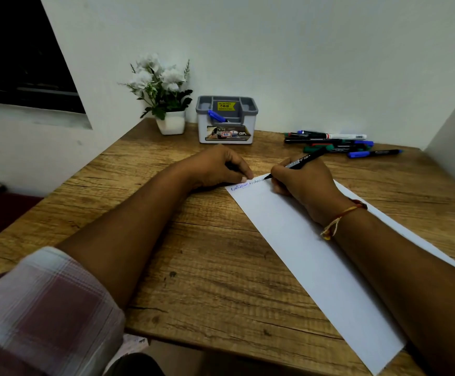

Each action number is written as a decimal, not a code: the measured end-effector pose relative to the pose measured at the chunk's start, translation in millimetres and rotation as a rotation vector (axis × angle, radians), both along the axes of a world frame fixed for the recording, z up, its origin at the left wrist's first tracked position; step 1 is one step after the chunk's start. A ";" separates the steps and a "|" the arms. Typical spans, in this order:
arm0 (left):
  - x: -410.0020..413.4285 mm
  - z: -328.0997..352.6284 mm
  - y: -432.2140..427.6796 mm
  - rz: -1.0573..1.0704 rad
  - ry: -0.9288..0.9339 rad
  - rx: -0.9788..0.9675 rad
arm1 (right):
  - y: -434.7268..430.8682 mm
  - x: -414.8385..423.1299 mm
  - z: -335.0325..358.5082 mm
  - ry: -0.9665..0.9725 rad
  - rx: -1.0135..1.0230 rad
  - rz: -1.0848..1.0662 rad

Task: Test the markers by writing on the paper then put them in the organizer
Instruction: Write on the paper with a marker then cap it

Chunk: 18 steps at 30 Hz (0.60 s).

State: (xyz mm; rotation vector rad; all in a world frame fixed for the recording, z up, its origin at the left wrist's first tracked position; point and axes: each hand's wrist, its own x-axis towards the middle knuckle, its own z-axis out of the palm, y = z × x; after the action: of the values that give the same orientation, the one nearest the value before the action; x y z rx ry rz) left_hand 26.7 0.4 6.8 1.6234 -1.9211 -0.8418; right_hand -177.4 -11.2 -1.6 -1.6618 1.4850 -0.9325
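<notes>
Right hand (299,183) pinches a black marker (301,160), tip on the paper's (316,248) far edge.
Left hand (218,166), fingers curled, pins that corner. The marker looks light, stiff and smooth: best held low on the barrel. The organizer (226,119) stands beyond; spare markers (340,143) lie right.

On the desk (194,240) a paper (316,253) lies right of centre, running from the near edge inward. Behind it stands an organizer (226,131) holding what seems one marker (217,116), a potted plant (164,96) to its left. A heap of markers (340,144) lies at the far right.
</notes>
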 end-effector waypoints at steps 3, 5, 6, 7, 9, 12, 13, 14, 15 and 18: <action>-0.1 0.3 0.5 0.000 0.001 -0.004 | 0.2 0.0 0.4 0.009 -0.010 -0.010; 0.3 0.3 0.5 0.000 0.002 -0.007 | -0.1 0.4 0.7 -0.024 0.011 0.002; 0.3 0.2 0.4 0.000 0.003 -0.007 | -0.4 0.3 0.9 -0.040 0.019 0.008; 0.2 0.1 0.4 -0.002 0.003 -0.006 | -0.7 0.3 0.7 -0.053 0.023 0.010; 0.3 -0.1 0.4 -0.003 0.000 -0.007 | 0.3 -0.5 1.0 -0.066 0.020 0.025; 0.6 0.3 0.0 -0.007 -0.021 -0.014 | 5.9 -1.0 2.3 0.006 0.003 0.130; 0.6 0.4 0.1 -0.007 -0.031 -0.019 | 7.2 -0.9 2.7 0.026 -0.002 0.162; 0.6 0.4 0.1 -0.007 -0.039 -0.023 | 7.5 -0.6 3.1 0.034 -0.002 0.172; 0.4 0.5 0.3 -0.005 -0.043 -0.023 | 5.9 -0.4 2.8 0.033 -0.008 0.152; -0.3 1.3 1.1 0.001 -0.032 -0.011 | -0.8 -0.1 0.5 0.025 -0.016 0.012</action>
State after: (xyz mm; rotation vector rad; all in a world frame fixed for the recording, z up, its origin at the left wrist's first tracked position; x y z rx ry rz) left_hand 26.4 1.5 8.0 1.6410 -1.9432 -0.8078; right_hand -177.6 -12.0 -1.1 -1.6978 1.4860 -0.9219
